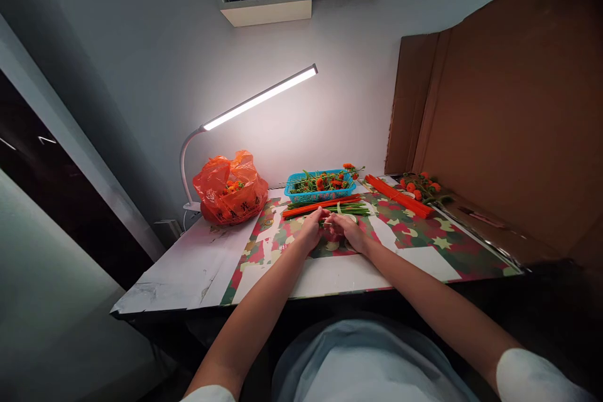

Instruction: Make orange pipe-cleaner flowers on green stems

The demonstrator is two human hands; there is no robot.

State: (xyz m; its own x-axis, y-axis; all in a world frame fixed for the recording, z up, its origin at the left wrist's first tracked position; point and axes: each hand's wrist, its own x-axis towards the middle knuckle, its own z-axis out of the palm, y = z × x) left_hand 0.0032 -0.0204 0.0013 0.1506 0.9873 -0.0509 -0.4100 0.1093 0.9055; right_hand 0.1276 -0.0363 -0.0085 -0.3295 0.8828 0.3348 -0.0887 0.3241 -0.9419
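Note:
My left hand (311, 227) and my right hand (347, 229) meet above the middle of the table, close to its front edge. Fingers of both are curled together at the tips; whatever they pinch is too small and hidden to name. Just beyond them lies a bundle of thin red sticks (306, 207), with green stems (355, 208) beside it. A pale round object (352, 218) shows partly behind my right hand. Behind the sticks stands a blue plastic basket (320, 196) holding orange flowers (330, 182) on green stalks.
An orange plastic bag (238, 201) stands at the left, by a lit desk lamp (259, 100). Another red stick bundle (400, 196) and orange flowers (418, 187) lie at the right, near a tall cardboard panel (499, 119). A shelf (266, 11) hangs above.

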